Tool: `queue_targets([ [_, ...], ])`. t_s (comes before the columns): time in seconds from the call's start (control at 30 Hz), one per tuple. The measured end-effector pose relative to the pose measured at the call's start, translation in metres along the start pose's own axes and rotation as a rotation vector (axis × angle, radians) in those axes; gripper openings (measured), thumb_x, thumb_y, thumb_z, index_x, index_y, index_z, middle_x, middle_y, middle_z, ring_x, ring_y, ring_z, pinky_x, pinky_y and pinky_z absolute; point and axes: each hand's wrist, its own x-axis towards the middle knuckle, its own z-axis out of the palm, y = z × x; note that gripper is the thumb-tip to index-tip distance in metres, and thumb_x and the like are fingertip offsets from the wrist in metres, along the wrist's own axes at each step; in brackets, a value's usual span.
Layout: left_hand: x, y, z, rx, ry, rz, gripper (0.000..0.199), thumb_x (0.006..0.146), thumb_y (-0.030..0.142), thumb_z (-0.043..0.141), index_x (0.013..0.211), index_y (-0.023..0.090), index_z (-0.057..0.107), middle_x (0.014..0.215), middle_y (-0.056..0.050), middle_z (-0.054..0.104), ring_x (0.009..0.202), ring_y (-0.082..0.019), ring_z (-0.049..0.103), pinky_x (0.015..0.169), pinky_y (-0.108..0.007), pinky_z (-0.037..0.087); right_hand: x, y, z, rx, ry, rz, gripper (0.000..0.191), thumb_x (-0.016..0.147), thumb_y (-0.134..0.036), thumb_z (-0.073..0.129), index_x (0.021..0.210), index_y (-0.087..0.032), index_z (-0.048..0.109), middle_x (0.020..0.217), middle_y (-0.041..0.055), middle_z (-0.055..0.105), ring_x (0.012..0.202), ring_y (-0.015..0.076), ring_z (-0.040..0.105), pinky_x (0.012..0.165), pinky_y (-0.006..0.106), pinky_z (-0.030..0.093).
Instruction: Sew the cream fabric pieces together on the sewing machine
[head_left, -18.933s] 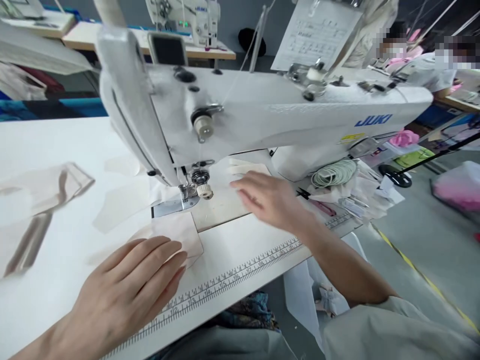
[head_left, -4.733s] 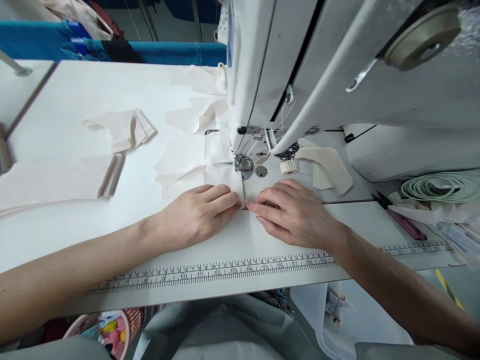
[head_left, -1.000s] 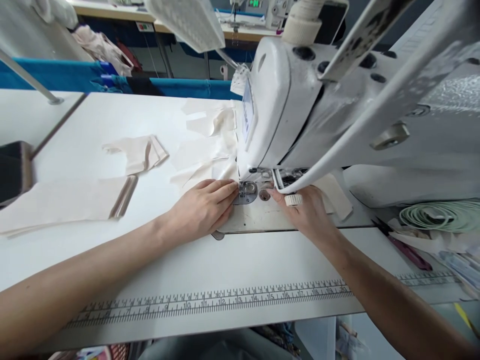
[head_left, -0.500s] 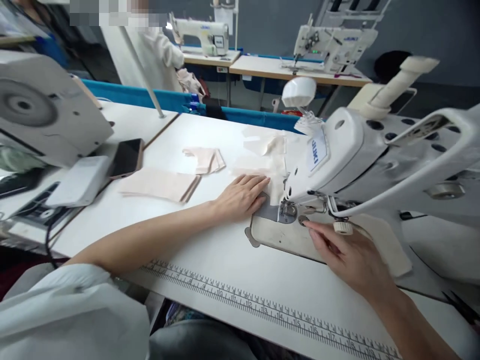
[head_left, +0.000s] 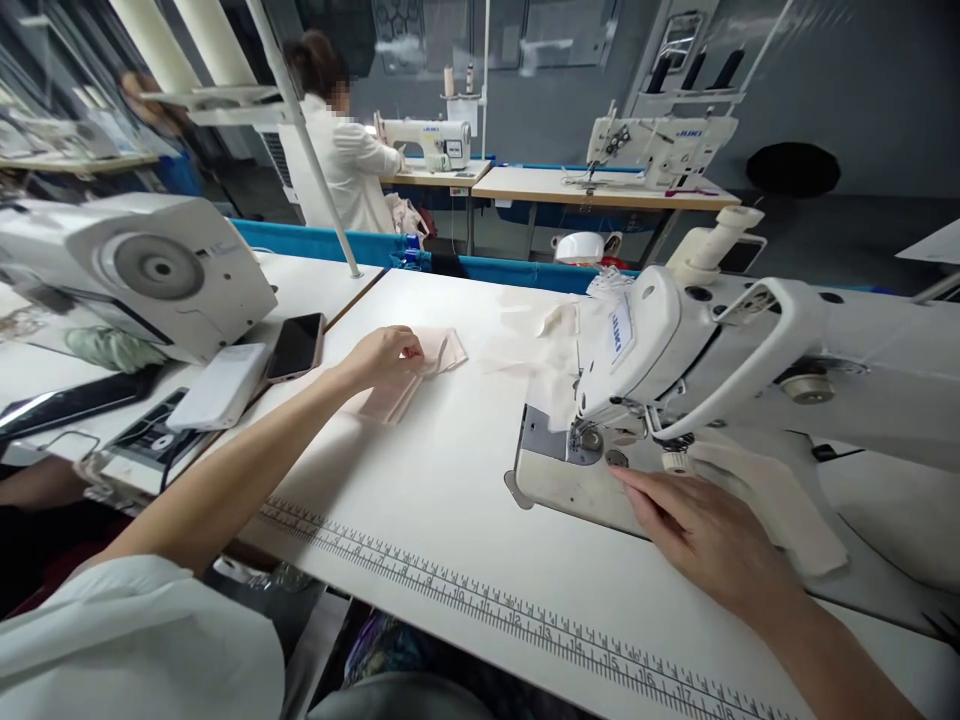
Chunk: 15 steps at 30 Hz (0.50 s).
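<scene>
My left hand (head_left: 386, 355) is over the small pale pink fabric pieces (head_left: 444, 350) left of the machine, its fingers curled together; what they grip, if anything, is hidden. Beneath and beside it lies a larger pale pink stack (head_left: 390, 400). My right hand (head_left: 690, 520) rests at the front of the sewing machine bed (head_left: 570, 490), fingers close together and the index fingertip by a small round metal disc (head_left: 616, 458). Whether that hand pinches anything is not visible. Cream fabric (head_left: 555, 385) lies behind and under the needle area of the white sewing machine (head_left: 645, 340).
On the left stand another machine (head_left: 161, 270), a phone (head_left: 296, 345) and a white box (head_left: 219, 387). A printed ruler (head_left: 480, 605) runs along the front edge. A thread stand pole (head_left: 315, 170) rises behind. Beyond the blue trough, a person in white (head_left: 337, 165) sits at a machine.
My left hand has moved left from the cream fabric by the needle to the pink pieces, its fingers now curled. The view has tilted up. My right hand stays by the disc.
</scene>
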Motion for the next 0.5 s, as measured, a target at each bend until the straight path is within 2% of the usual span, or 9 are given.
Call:
queue_targets([
  [0.07,0.0,-0.002,0.003,-0.031,0.016,-0.012,0.016,0.081,0.027,0.055,0.074,0.016,0.065,0.08,-0.007,0.067,0.065,-0.013,0.058,0.061,-0.026,0.045,0.0,0.001,0.0,-0.004,-0.015,-0.006,0.028,0.097,-0.023,0.042,0.109,-0.021,0.067,0.09,0.003,0.076,0.073,0.0172,0.071,0.065,0.032,0.054],
  [0.13,0.0,-0.003,-0.002,-0.077,0.027,-0.017,0.018,0.082,0.03,0.055,0.075,0.016,0.064,0.081,-0.008,0.067,0.067,-0.014,0.059,0.061,-0.027,0.047,-0.001,0.002,-0.001,-0.019,-0.012,-0.012,0.028,0.097,-0.023,0.041,0.109,-0.019,0.066,0.087,0.0031,0.076,0.07,0.0165,0.07,0.063,0.031,0.053],
  [0.2,-0.004,0.002,-0.015,-0.147,0.013,-0.003,0.023,0.087,0.034,0.052,0.081,0.014,0.064,0.086,-0.009,0.069,0.072,-0.014,0.06,0.063,-0.027,0.05,-0.001,0.002,-0.001,-0.031,-0.006,-0.012,0.027,0.097,-0.023,0.041,0.108,-0.018,0.066,0.085,0.0028,0.075,0.068,0.0158,0.069,0.061,0.03,0.052],
  [0.27,-0.013,0.015,-0.03,-0.244,-0.061,0.045,0.029,0.093,0.037,0.045,0.094,0.014,0.062,0.096,-0.008,0.07,0.08,-0.012,0.062,0.069,-0.028,0.054,0.0,0.001,-0.002,-0.033,-0.01,-0.007,0.026,0.097,-0.022,0.042,0.109,-0.018,0.065,0.086,0.0024,0.075,0.069,0.0154,0.069,0.061,0.03,0.051],
  [0.33,-0.024,0.036,-0.04,-0.355,-0.21,0.121,0.03,0.095,0.04,0.044,0.096,0.015,0.061,0.092,-0.006,0.072,0.078,-0.011,0.064,0.068,-0.027,0.055,0.001,-0.002,-0.005,-0.022,-0.02,-0.004,0.025,0.097,-0.021,0.044,0.109,-0.018,0.065,0.089,0.0026,0.075,0.071,0.0157,0.07,0.063,0.03,0.051],
  [0.4,-0.032,0.062,-0.04,-0.477,-0.39,0.189,0.029,0.092,0.043,0.049,0.086,0.018,0.06,0.077,-0.003,0.072,0.066,-0.011,0.065,0.058,-0.024,0.054,0.003,-0.007,-0.008,0.021,-0.039,-0.009,0.025,0.096,-0.02,0.045,0.108,-0.018,0.066,0.092,0.0033,0.075,0.077,0.016,0.07,0.068,0.03,0.052],
  [0.47,-0.034,0.089,-0.027,-0.802,-0.709,0.13,0.022,0.092,0.038,0.05,0.087,0.018,0.056,0.077,-0.005,0.072,0.065,-0.014,0.069,0.059,-0.026,0.055,0.005,-0.013,-0.012,0.11,-0.087,-0.009,0.023,0.096,-0.019,0.046,0.107,-0.019,0.066,0.09,0.0028,0.075,0.078,0.0148,0.069,0.07,0.028,0.052],
  [0.5,-0.032,0.101,-0.016,-0.907,-0.818,0.089,0.02,0.092,0.037,0.05,0.088,0.018,0.055,0.076,-0.005,0.072,0.064,-0.015,0.069,0.059,-0.027,0.055,0.005,-0.017,-0.014,0.166,-0.121,-0.005,0.023,0.095,-0.019,0.046,0.106,-0.019,0.066,0.086,0.0019,0.074,0.075,0.0134,0.068,0.069,0.027,0.051],
])
